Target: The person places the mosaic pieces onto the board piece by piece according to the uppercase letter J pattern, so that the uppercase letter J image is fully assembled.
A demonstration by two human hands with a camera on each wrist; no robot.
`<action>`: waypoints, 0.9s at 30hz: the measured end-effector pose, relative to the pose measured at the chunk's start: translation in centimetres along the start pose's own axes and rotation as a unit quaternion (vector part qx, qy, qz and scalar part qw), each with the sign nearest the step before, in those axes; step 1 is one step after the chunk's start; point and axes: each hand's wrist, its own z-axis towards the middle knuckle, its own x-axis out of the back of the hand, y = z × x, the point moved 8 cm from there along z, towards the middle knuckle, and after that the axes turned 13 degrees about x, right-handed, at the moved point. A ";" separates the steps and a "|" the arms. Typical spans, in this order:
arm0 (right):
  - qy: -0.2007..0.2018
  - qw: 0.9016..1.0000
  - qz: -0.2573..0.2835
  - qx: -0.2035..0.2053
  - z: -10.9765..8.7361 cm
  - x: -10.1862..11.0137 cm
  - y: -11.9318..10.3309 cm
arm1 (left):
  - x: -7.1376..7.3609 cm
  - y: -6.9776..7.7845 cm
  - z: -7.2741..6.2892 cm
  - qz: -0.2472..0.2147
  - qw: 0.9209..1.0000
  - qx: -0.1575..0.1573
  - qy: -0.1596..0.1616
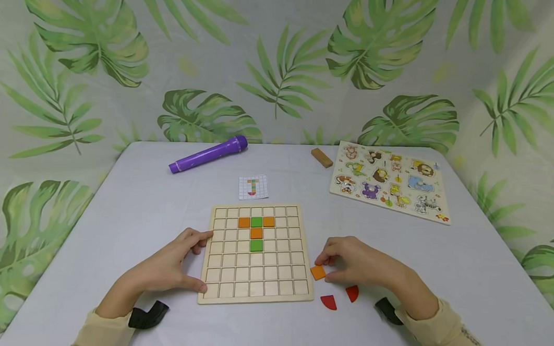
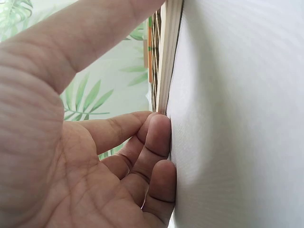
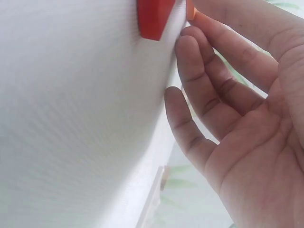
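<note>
A square wooden grid board lies flat, with orange and green square tiles forming a T in its upper cells. My left hand rests at the board's left edge, thumb and index finger spread apart along it. In the left wrist view, the fingertips touch the side of the board. Just right of the board, my right hand pinches an orange square tile between thumb and index finger. Two red quarter-circle pieces lie below that hand. One red piece also shows in the right wrist view.
Behind the board lies a small card with a coloured grid pattern. A purple toy microphone is at the back left. A wooden block and an animal puzzle board lie at the back right of the white table.
</note>
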 end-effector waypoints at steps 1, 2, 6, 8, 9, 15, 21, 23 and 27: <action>0.002 1.000 0.001 0.001 0.0 0.0 0.1 | 0.0 0.0 0.0 0.000 1.000 0.000 0.000; 0.003 1.000 0.002 0.001 0.1 -0.1 0.1 | 0.0 -0.1 0.0 -0.001 1.000 0.001 0.000; 0.008 1.000 0.008 0.002 0.1 -0.1 0.2 | -0.1 -0.2 0.1 -0.001 1.000 0.001 0.000; 0.011 1.000 0.009 0.004 0.1 0.0 0.2 | -0.1 -0.3 0.1 0.000 1.000 0.001 0.001; 0.012 1.000 0.008 0.005 0.1 0.0 0.2 | -0.1 -0.3 0.1 0.000 1.000 0.000 0.001; 0.015 1.000 -0.001 0.000 -0.1 -0.1 0.3 | -0.1 -0.4 0.1 0.001 1.000 -0.002 0.004; 0.016 1.000 -0.004 0.007 -0.1 -0.1 0.3 | -0.1 -0.4 0.1 0.006 1.000 -0.001 0.002; 0.017 1.000 -0.005 0.007 -0.1 -0.1 0.3 | -0.1 -0.4 0.1 0.007 1.000 0.000 0.001; 0.017 1.000 -0.008 0.002 -0.1 0.1 0.2 | -0.1 -0.3 0.2 0.009 1.000 0.002 0.000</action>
